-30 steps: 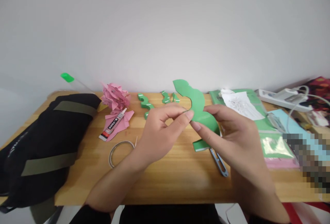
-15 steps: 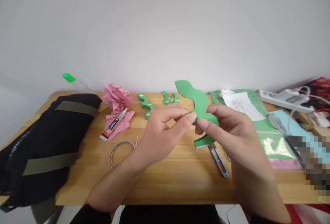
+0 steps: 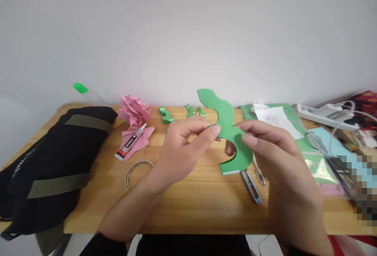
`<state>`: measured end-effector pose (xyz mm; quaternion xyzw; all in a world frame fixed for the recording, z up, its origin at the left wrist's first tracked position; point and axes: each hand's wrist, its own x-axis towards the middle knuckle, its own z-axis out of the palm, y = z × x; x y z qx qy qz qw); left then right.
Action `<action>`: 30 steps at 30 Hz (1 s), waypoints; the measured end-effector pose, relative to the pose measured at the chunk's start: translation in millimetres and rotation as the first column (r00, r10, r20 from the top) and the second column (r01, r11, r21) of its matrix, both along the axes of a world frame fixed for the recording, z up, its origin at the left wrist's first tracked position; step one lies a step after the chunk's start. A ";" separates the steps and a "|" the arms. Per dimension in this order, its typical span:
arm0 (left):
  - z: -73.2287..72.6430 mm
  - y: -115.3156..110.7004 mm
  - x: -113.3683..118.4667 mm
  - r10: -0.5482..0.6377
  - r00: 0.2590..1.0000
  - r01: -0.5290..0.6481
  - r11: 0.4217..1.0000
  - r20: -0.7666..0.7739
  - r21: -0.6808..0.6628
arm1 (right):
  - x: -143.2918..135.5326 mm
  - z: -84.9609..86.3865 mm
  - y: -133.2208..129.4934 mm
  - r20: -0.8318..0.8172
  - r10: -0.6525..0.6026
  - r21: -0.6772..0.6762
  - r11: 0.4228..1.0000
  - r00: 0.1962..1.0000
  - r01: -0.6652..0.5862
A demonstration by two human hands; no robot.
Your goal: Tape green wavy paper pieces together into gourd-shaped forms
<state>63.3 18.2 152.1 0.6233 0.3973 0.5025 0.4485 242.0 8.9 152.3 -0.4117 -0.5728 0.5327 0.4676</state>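
A wavy green paper cutout [image 3: 226, 115] with a leaf-like tip is held up above the table between both hands. My left hand [image 3: 191, 146] pinches its left edge near the middle, thumb in front. My right hand [image 3: 271, 150] grips its right edge, with the thumb on the front and a fingertip showing behind it. A white strip lines the cutout's lower end. Under it on the table lie a pair of small thread snips or a blue-handled cutter [image 3: 251, 187] and a white pen [image 3: 259, 172]. Smaller green cut pieces [image 3: 167, 115] lie beyond my left hand.
A pink paper flower [image 3: 134, 110] and a B-7000 glue tube [image 3: 130, 143] on pink paper lie left. A tape roll [image 3: 127, 179] sits near my left forearm. A black bag [image 3: 59, 161] covers the left side. Right are green packets [image 3: 309, 146], white paper [image 3: 277, 118] and a power strip [image 3: 324, 117].
The green cutout has flattened out and turned to face me more fully. My right hand has shifted slightly right along its edge, and the white pen has come into view.
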 end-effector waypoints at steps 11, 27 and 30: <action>-6.6 7.1 -1.7 -0.063 0.997 0.068 0.993 0.051 -0.100 | 6.1 -2.6 8.5 0.094 -0.230 0.163 0.963 0.969 0.213; -2.0 2.5 -0.1 -0.171 0.979 0.156 0.979 -0.110 -0.132 | 8.9 9.5 -2.1 0.556 -0.414 0.766 0.592 0.721 -0.251; -0.8 2.2 0.1 -0.157 0.978 0.140 0.982 -0.136 -0.124 | 8.0 9.7 -1.7 0.600 -0.393 0.751 0.576 0.696 -0.323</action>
